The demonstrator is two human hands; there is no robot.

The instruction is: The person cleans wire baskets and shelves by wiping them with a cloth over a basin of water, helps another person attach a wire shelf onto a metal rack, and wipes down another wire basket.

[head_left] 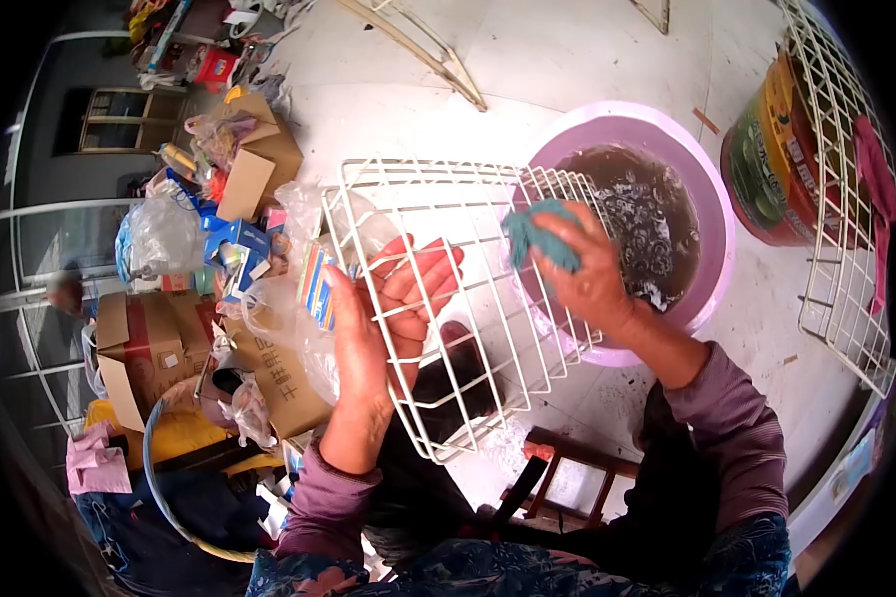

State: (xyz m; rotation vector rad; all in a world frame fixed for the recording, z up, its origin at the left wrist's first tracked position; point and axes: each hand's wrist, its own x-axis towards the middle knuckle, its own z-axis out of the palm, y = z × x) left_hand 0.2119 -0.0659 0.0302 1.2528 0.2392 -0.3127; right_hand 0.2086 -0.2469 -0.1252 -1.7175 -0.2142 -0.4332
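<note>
A white wire basket (488, 289) is tilted in front of me, its right part over the rim of a pink basin (712, 249) that holds murky, sudsy water (647, 214). My left hand (388, 308) is under and behind the basket's left side, palm up, fingers spread and seen through the wires, with the thumb along the frame. A wet teal cloth (546, 236) is bunched in my right hand (589, 269), which presses it against the wires at the basket's right side.
Open cardboard boxes (134, 348) and plastic bags (164, 234) crowd the left. A large bucket (786, 164) stands at the right behind another wire rack (846, 239) with a red cloth (876, 199). A small wooden stool (577, 478) is below the basket.
</note>
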